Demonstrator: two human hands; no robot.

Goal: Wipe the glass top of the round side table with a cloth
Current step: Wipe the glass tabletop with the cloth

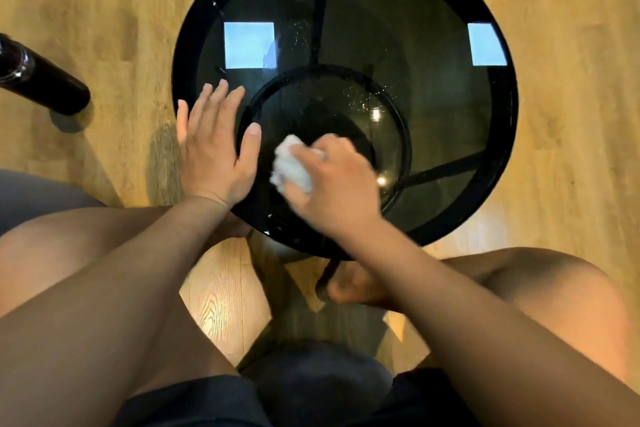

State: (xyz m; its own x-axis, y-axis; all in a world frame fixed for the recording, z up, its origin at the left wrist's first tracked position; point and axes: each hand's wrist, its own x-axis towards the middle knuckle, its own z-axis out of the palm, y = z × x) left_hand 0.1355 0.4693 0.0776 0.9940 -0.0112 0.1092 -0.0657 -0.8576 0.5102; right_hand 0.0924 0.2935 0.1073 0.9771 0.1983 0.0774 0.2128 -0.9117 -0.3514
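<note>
The round side table (498,156) has a black rim and a dark glass top, seen from straight above. My right hand (337,180) is closed around a crumpled white cloth (292,165) and presses it onto the near part of the glass; the hand is blurred. My left hand (214,146) lies flat with fingers spread on the table's left rim, holding nothing. Small specks show on the glass near the centre, and two bright square reflections sit on its left and right.
A dark bottle (45,83) stands on the wooden floor (104,3) to the left of the table. My bare knees and a foot are close under the near edge of the table. A dark seat is beneath me.
</note>
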